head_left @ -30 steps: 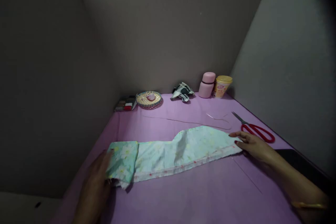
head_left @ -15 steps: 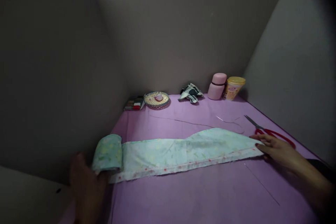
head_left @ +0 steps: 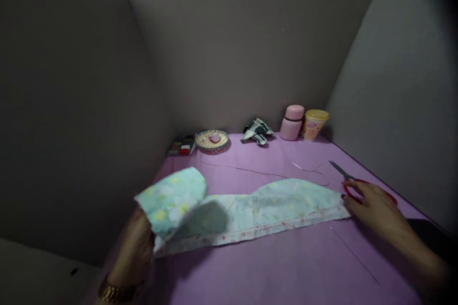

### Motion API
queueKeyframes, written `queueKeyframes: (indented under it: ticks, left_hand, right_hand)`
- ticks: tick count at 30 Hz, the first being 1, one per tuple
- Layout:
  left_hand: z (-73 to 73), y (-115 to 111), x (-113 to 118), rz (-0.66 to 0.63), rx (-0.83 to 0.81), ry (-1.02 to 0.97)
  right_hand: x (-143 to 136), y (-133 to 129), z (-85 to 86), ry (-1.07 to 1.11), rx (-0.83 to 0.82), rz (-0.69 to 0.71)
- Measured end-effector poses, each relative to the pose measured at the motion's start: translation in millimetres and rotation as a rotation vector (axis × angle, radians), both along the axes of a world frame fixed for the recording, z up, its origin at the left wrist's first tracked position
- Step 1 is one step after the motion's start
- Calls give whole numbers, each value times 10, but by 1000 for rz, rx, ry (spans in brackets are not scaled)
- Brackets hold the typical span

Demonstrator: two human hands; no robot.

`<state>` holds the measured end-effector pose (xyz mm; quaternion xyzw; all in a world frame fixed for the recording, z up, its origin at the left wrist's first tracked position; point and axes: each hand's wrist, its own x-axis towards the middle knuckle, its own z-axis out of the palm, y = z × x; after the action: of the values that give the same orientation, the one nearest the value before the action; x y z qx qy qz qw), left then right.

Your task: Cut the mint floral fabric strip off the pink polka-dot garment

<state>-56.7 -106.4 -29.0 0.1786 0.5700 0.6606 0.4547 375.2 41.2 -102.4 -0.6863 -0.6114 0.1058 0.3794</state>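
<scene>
A long strip of mint-green floral fabric (head_left: 265, 205) lies across the pink cloth, its pale lower seam edge dotted with red marks. Its left end is lifted and folded over to the right by my left hand (head_left: 141, 238), whose fingers are mostly hidden behind the flap. At the strip's right tip rests my right hand (head_left: 374, 207), thumb and index finger apart, the thumb touching the fabric's end. Its other fingers lie over the red handles of the scissors (head_left: 341, 170), whose blades point away to the left.
A pink cloth (head_left: 279, 267) covers the table between grey panels. Along the back stand thread cards (head_left: 182, 146), a woven basket (head_left: 200, 142), a checked cloth (head_left: 257, 131), a pink flask (head_left: 291, 124) and a yellow-lidded cup (head_left: 315, 125). Loose thread (head_left: 246, 170) lies behind the strip.
My left hand has raised the strip's rolled left end and carried it rightward over the strip. The right hand stays at the tip, its fingers a little more spread.
</scene>
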Motion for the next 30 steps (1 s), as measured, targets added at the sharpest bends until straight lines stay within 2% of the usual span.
queueKeyframes:
  ticks: [2, 3, 5, 6, 8, 9, 11, 13, 15, 19, 21, 24, 26, 27, 30]
  left_hand:
    - [-156, 70, 130, -62, -87, -145]
    - [-220, 104, 196, -84, -115, -212]
    - [-271, 157, 335, -109, -128, -309]
    - [-253, 174, 408, -97, -116, -362]
    - [-157, 188, 554, -40, -81, -472]
    - [-101, 187, 622, -11, -65, -519]
    - [-24, 176, 735, 15, -40, -573]
    - [-27, 164, 803, -7, -25, -579]
    - [-101, 160, 825, -49, -8, -593]
    - [-271, 166, 786, -124, 141, -520]
    - [-302, 169, 757, -102, 181, -472]
    - [-299, 172, 743, -4, 138, -431]
    - [-300, 176, 767, -2, 122, -291]
    - [-308, 178, 791, -41, 125, -189]
    - [-354, 183, 885, -253, 148, 101]
  right_hand:
    - [-236, -138, 102, 42, 20, 107]
    - [-405, -234, 140, 161, -19, 181]
    - [-812, -464, 173, 424, -312, 451]
    - [-1032, -586, 170, 547, -501, 594]
    - [-1454, -808, 145, 815, -807, 783]
    - [-1641, -895, 136, 895, -875, 853]
    - [-1944, -1000, 144, 1028, -891, 923]
    - [-2145, -1012, 187, 1214, -860, 902]
    - [-2246, -954, 231, 1315, -823, 816]
    - [-2204, -756, 212, 1208, -709, 698]
    - [-2116, -663, 171, 1145, -646, 666]
    - [-2011, -597, 153, 1105, -548, 594]
    - [-2006, -625, 184, 1112, -535, 588]
    - [-2024, -656, 211, 1111, -564, 616]
    - [-2108, -736, 317, 1241, -707, 712]
